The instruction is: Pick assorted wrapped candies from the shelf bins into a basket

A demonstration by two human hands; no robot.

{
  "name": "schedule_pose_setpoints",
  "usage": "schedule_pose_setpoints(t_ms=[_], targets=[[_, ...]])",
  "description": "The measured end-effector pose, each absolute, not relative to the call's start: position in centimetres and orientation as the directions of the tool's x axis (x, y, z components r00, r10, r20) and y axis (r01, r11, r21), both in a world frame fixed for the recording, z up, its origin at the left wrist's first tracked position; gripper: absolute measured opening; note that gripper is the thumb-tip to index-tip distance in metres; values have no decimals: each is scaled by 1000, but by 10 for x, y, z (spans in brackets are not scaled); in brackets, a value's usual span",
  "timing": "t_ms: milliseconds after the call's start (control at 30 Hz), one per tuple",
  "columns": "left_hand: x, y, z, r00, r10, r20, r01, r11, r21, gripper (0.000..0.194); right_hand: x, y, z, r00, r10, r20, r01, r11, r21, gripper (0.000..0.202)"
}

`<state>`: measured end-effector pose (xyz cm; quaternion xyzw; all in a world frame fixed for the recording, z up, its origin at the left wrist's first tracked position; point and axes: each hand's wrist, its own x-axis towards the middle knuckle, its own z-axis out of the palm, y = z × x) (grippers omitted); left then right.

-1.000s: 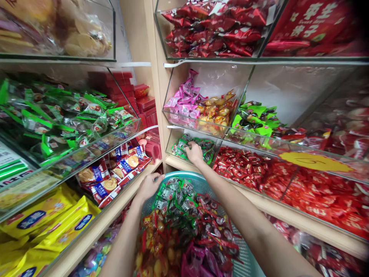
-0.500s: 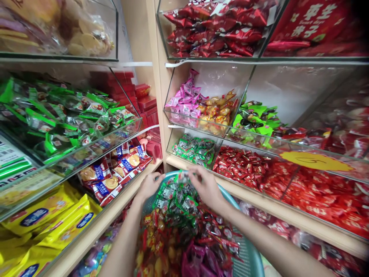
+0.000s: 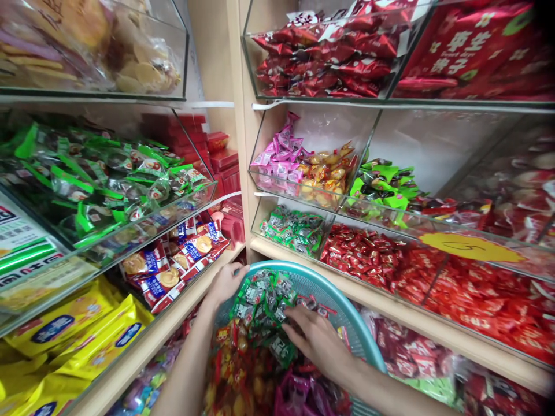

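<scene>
A teal plastic basket [image 3: 373, 341] full of wrapped sweets is in front of me. My left hand [image 3: 228, 283] is closed round its rim at the left, thumb lying along the edge. Green-and-silver wrapped candies [image 3: 260, 294] lie heaped at the basket's far side. My right hand [image 3: 318, 335] reaches over their right edge, palm down, fingers loosely bent and apart, fingertips touching the pile; I see nothing gripped in it. Nearer to me in the basket are yellow-and-red packets [image 3: 234, 370] and purple packets [image 3: 299, 393]. Red-wrapped sweets are partly hidden under my right hand.
Behind the basket, clear bins hold green candies [image 3: 295, 228], red candies [image 3: 364, 248] and pink packets [image 3: 281, 153]. To the left, shelves carry green packs [image 3: 108, 167] and yellow packs [image 3: 99, 329]. A wooden shelf edge [image 3: 416, 306] runs along the basket's far right side.
My right hand has moved from the far rim down toward me, onto the candies inside the basket. The far rim now shows fully. My left hand stays at the rim.
</scene>
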<state>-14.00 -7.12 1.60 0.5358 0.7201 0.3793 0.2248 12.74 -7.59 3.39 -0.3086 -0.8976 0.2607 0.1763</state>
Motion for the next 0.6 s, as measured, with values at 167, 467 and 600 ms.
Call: schedule_pose_setpoints(t_ms=[167,467,600], targets=[[-140,-71,14,-314,945,93,589,117,799,43,118,-36,77,-668,654,355,445,733,-514,24],[-142,-72,13,-334,937,99,593,128,795,43,55,62,121,-505,863,0,861,504,-66,31],[-143,-72,12,-324,941,100,611,127,781,44,40,84,111,-435,890,-136,900,434,-42,36]])
